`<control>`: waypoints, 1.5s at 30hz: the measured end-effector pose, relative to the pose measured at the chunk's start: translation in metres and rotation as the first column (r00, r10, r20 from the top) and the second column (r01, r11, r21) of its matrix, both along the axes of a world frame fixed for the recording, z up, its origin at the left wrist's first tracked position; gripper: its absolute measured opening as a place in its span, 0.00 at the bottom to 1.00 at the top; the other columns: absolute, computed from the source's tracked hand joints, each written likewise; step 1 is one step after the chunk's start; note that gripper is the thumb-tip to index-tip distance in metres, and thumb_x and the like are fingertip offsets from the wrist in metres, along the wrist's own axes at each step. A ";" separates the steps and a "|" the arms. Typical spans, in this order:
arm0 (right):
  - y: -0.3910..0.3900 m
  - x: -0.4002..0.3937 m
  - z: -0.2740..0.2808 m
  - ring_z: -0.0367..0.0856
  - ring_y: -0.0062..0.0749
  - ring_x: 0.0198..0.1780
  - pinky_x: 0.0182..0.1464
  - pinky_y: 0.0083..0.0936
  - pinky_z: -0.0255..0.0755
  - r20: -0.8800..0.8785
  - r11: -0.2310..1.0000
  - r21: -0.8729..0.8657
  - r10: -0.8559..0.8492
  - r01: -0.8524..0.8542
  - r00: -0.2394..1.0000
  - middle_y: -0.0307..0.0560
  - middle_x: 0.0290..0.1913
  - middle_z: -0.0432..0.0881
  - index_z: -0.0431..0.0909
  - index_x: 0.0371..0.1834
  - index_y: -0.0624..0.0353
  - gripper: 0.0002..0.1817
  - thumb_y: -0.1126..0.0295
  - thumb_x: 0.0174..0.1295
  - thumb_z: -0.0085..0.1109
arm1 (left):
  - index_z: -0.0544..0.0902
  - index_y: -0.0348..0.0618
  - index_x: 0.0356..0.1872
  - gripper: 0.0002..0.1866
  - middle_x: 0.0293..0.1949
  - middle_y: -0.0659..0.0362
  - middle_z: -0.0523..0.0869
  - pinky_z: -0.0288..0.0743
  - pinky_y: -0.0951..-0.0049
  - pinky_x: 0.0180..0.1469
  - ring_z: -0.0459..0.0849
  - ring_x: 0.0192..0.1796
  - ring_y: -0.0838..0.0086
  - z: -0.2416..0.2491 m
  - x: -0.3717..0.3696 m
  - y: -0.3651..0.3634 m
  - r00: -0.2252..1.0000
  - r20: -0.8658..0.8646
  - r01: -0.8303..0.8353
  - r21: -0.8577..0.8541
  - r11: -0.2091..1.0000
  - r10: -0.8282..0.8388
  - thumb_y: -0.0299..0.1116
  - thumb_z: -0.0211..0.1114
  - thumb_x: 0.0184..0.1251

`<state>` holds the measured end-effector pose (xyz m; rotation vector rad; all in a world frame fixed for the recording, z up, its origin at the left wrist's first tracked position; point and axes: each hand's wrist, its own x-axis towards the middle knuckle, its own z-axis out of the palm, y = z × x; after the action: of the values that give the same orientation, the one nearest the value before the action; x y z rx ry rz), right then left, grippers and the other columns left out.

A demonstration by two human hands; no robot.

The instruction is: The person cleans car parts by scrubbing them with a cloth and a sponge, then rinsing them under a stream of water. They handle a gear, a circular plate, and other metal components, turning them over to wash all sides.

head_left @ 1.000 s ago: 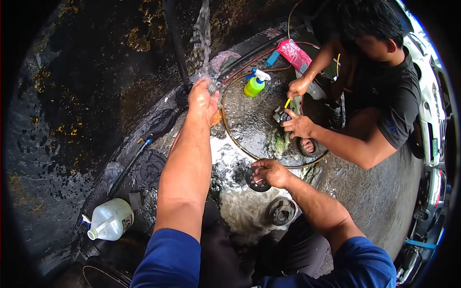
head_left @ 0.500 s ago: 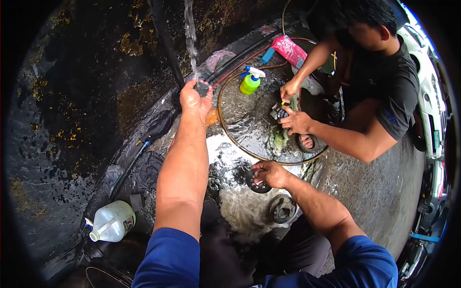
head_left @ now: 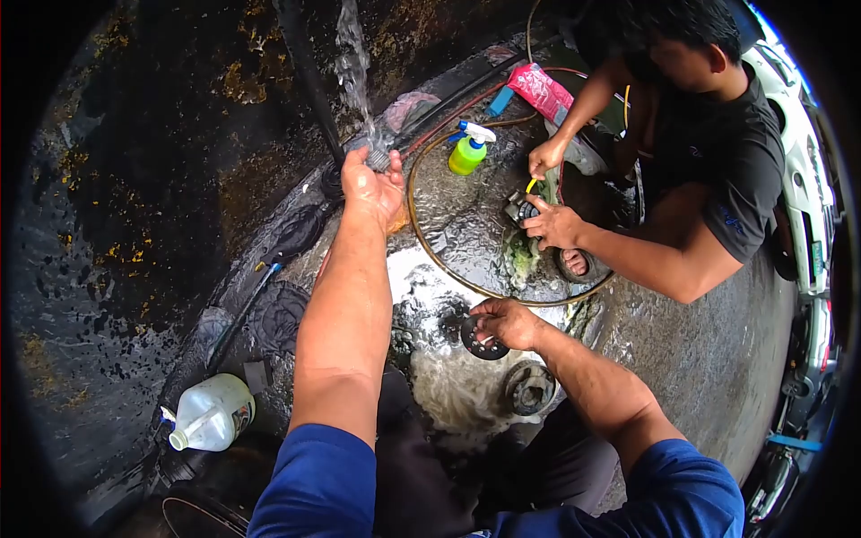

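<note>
My left hand reaches forward with its fingers curled round a small dark ribbed part. Falling water splashes over that part, so its exact kind is blurred. Low over the wet floor, my right hand pinches the edge of a round black disc with small marks on its face. A dark ring-shaped part lies just below and to the right of the disc. Foamy water covers the floor beside both.
A co-worker crouches at the right, working a yellow-handled tool on a metal part. A hose loops across the floor. Around it are a green spray bottle, a pink packet, a clear jug and a blue-tipped rod.
My left hand has shifted slightly down and right, its fingers a little looser round the ribbed part. The water spreads wider over it. My right hand and the disc have barely moved.
</note>
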<state>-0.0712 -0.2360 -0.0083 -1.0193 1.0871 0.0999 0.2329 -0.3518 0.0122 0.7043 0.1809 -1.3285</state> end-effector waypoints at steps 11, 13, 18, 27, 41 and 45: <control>0.002 -0.003 -0.012 0.79 0.24 0.34 0.33 0.22 0.75 0.045 1.000 0.026 -0.006 0.005 0.999 0.44 0.39 0.80 0.70 0.56 0.68 0.17 0.79 0.64 0.52 | 0.66 0.50 0.56 0.28 0.29 0.55 0.74 0.67 0.75 0.30 0.70 0.25 0.72 0.019 -0.003 -0.001 0.995 -0.016 0.100 0.292 0.951 -0.099 0.62 0.40 0.70; 0.002 -0.003 -0.010 0.78 0.25 0.34 0.33 0.22 0.75 0.054 0.999 0.050 -0.021 0.018 0.998 0.44 0.39 0.80 0.70 0.56 0.68 0.17 0.79 0.64 0.52 | 0.66 0.51 0.56 0.24 0.32 0.54 0.74 0.68 0.75 0.31 0.70 0.27 0.72 0.007 0.005 -0.003 0.990 0.001 0.141 0.208 0.968 -0.144 0.57 0.45 0.70; 0.003 -0.002 -0.007 0.79 0.25 0.35 0.34 0.22 0.75 0.035 0.999 0.033 -0.006 0.005 0.999 0.45 0.40 0.80 0.70 0.56 0.68 0.17 0.79 0.64 0.51 | 0.66 0.50 0.56 0.19 0.46 0.51 0.70 0.71 0.73 0.33 0.71 0.36 0.68 0.005 -0.001 -0.006 0.998 0.032 0.050 0.125 0.991 -0.055 0.33 0.57 0.65; 0.003 -0.003 -0.015 0.79 0.25 0.37 0.36 0.23 0.76 0.042 0.999 0.029 0.034 -0.035 0.999 0.44 0.41 0.80 0.70 0.57 0.67 0.17 0.77 0.65 0.51 | 0.71 0.49 0.51 0.17 0.52 0.56 0.70 0.74 0.67 0.34 0.72 0.44 0.64 0.002 -0.003 -0.001 0.974 0.205 -0.103 0.008 0.995 0.099 0.22 0.52 0.60; 0.003 -0.004 -0.017 0.78 0.24 0.35 0.35 0.22 0.75 0.051 0.999 0.036 0.022 -0.024 0.998 0.43 0.39 0.80 0.71 0.55 0.68 0.15 0.77 0.65 0.50 | 0.72 0.43 0.35 0.31 0.24 0.60 0.75 0.60 0.72 0.26 0.68 0.24 0.72 0.009 0.004 0.005 0.982 -0.187 0.004 0.012 1.000 -0.002 0.61 0.32 0.70; 0.003 -0.002 -0.013 0.78 0.23 0.35 0.35 0.22 0.75 0.047 0.998 0.038 0.040 -0.042 0.998 0.42 0.38 0.80 0.72 0.54 0.67 0.14 0.78 0.65 0.49 | 0.72 0.43 0.36 0.30 0.24 0.60 0.76 0.62 0.72 0.27 0.71 0.25 0.71 0.009 0.004 0.011 0.977 -0.214 -0.002 -0.058 0.998 -0.011 0.61 0.32 0.70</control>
<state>-0.0731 -0.2331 -0.0217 -1.0049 1.0188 0.1292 0.2369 -0.3408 0.0208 0.5113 0.3129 -1.4082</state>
